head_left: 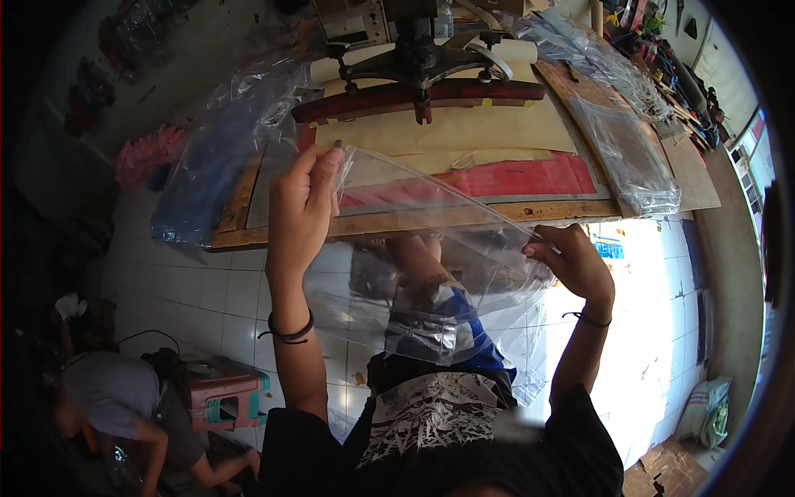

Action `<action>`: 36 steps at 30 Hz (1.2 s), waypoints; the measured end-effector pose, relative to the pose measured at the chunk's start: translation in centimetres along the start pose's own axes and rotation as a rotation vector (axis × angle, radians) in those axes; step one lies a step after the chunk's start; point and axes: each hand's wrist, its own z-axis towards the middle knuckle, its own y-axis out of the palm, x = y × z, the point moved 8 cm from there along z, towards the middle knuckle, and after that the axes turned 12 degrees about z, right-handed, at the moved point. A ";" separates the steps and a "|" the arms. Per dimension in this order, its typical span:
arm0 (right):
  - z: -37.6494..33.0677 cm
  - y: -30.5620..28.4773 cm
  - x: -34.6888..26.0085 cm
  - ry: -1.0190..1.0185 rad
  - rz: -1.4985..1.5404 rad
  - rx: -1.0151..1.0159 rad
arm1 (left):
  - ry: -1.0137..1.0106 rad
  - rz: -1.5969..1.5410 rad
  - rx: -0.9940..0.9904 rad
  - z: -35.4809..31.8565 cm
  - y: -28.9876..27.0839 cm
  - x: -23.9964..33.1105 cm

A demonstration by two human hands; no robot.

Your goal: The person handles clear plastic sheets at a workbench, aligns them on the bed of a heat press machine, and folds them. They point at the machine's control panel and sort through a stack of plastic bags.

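Two-handed hold on a clear plastic sheet (431, 269), seen from above at the near edge of a workbench (397, 222). The left hand (305, 199) is raised over the bench's near edge, its thumb and fingers pressed together on the sheet's upper left corner; a small grey item shows at the fingertips, too small to identify. The right hand (575, 257), lower and nearer, pinches the sheet's upper right edge between thumb and bent fingers. Between the hands the upper edge runs taut and slants down to the right, while the remainder hangs in loose folds in front of the wearer's blue-and-white shorts (476, 327), which show through it. Dark bracelets circle both wrists. On the bench, a red strip (530, 176) lies on the near side of a cream-coloured covering (447, 131); above its far part stands a black metal bracket (422, 62) carrying a long, curved-looking reddish-brown bar (472, 94). Bluish plastic film (203, 195) drapes over the bench's left end, with a pink bundle (149, 155) farther left; more clear film (625, 157) is heaped along the right side. On the tiled floor (248, 286), near left, a pink-and-green stool (228, 399) stands beside a bent-over person in a grey shirt (116, 389). A pale sack (705, 407) rests at near right.
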 end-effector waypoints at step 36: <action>3.0 1.5 -4.7 -0.301 -0.081 -0.168 | 0.688 0.383 -0.412 -3.1 11.9 6.7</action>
